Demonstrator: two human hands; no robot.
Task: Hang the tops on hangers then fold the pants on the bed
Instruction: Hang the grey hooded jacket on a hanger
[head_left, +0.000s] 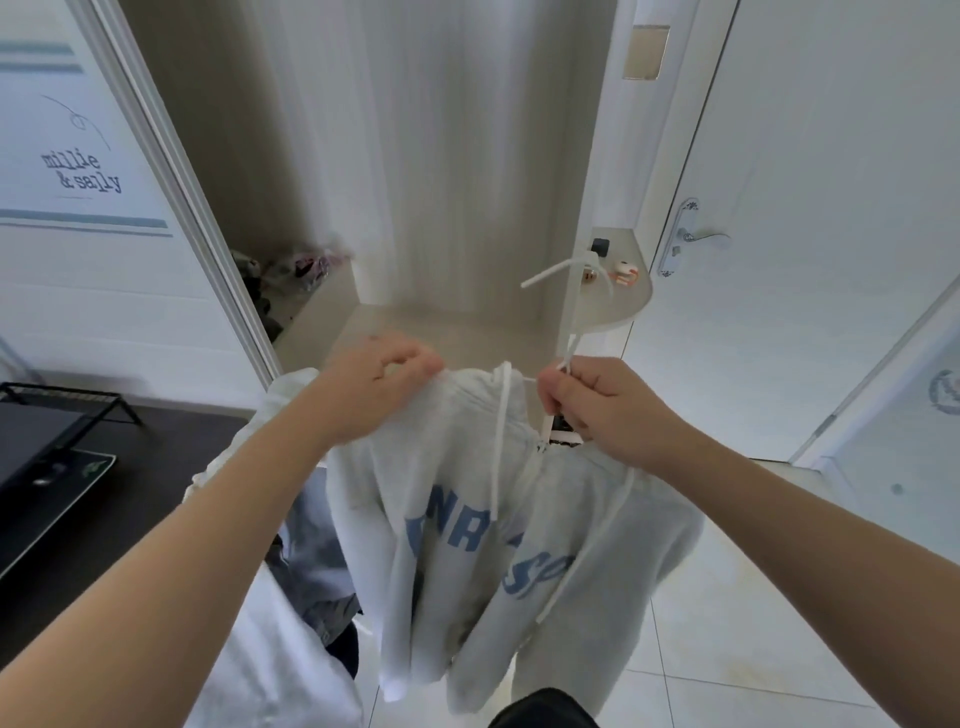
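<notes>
The hoodie (467, 493) hung between both hands in front of the open wardrobe (467, 156), its body and sleeves dropping toward 6 o'clock. The left hand (384, 384) was clamped on the cloth at the shoulder or hood edge, fingers curled tight around it. The right hand (597, 405) pinched the hanger (550, 271) low on its stem, just beside the neckline.

From that right hand the stem rose toward 12 o'clock, and the hook bent over toward 10 o'clock, its open end facing the wardrobe. The hanger's long axis ran roughly 9 to 3 between the two hands, so the hanging move would probably fall to the right hand, which was nearer the hook.

A bare stretch of hanger arm showed between the hoodie and the right hand. Whether the far arm sat inside the left shoulder was hidden by cloth and by the left hand. One drawstring (498, 457) lay down the chest.

No rail was in view, since the top of the wardrobe was cut off. More clothes (270, 649) hung at 7 o'clock under the left forearm, too bunched to tell tops from pants. The bed was not in view.
</notes>
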